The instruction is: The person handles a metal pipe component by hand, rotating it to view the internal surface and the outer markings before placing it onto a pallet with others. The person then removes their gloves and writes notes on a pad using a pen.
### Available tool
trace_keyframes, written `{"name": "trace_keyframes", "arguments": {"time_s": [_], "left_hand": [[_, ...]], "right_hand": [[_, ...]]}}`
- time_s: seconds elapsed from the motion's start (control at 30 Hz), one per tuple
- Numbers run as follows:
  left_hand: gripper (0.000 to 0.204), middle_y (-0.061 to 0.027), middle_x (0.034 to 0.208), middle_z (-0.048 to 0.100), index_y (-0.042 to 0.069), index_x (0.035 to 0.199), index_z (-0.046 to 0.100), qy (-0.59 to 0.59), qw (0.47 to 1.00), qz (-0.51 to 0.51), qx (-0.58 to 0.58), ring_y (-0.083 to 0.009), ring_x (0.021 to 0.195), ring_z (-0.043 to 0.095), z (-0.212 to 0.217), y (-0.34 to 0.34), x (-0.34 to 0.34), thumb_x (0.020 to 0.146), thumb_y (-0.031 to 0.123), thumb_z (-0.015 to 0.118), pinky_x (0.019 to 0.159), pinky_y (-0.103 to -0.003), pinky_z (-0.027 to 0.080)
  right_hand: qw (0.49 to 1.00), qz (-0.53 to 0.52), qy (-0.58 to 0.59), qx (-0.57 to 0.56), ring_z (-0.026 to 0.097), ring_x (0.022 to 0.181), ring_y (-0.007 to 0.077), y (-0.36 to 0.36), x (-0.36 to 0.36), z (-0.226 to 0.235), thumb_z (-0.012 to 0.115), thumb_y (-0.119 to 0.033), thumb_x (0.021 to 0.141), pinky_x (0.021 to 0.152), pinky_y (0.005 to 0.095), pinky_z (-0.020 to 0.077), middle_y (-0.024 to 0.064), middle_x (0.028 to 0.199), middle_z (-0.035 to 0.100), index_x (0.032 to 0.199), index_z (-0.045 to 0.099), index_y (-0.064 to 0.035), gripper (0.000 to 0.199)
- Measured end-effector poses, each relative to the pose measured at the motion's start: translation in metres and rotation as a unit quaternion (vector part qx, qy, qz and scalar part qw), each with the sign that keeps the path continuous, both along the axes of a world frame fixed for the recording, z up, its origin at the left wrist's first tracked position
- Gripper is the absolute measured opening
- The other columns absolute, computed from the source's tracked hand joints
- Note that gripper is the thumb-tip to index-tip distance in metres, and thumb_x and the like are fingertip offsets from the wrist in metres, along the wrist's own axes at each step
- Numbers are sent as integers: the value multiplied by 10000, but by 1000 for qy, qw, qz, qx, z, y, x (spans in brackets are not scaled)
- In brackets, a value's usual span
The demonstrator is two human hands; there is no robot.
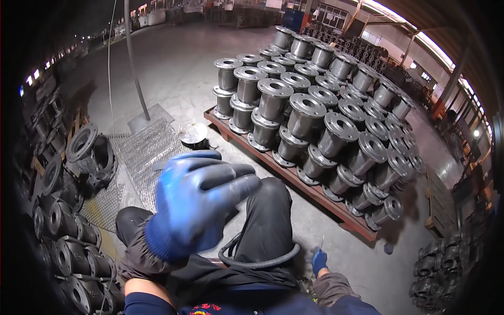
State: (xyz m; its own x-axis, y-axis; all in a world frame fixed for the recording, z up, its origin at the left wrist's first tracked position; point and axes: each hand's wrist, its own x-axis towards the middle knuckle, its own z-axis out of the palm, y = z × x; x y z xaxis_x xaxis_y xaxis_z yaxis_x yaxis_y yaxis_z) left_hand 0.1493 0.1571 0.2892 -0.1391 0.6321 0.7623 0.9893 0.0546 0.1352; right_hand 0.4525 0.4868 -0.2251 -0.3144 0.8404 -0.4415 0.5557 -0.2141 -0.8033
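One blue-gloved left hand (pixel 191 205) is held up near eight o'clock with its fingers loosely bent, and whether anything is gripped cannot be told, its palm being hidden. At five o'clock a thin pale rod (pixel 322 241) is seen rising beside the right hand (pixel 318 261), whose grip is too small to be made out. Stacked flanged pipes (pixel 307 106) are borne by a red pallet (pixel 341 219) at two o'clock.

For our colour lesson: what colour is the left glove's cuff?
The cuff is blue; see the head view.
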Motion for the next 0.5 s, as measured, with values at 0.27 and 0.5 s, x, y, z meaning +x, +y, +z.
{"name": "trace_keyframes", "arguments": {"time_s": [0.27,0.5], "left_hand": [[287,-194,877,645,79,1012,649,-349,912,192,-101,-325,804,630,-223,5,-76,795,244,561,724,-400,491],[433,-213,887,649,45,985,657,-473,717,238,-452,-338,844,630,-407,-35,-80,782,423,600,754,-408,481]], "right_hand": [[953,139,-234,134,635,838,309,90,142,-101,449,-327,885,704,387,497,178,920,651,1119,506,-18,392],[992,-94,60,-59,464,438,220,27,-2,-2,387,-366,913,395,343,396,68,592,488,813,537,-77,341]]}}
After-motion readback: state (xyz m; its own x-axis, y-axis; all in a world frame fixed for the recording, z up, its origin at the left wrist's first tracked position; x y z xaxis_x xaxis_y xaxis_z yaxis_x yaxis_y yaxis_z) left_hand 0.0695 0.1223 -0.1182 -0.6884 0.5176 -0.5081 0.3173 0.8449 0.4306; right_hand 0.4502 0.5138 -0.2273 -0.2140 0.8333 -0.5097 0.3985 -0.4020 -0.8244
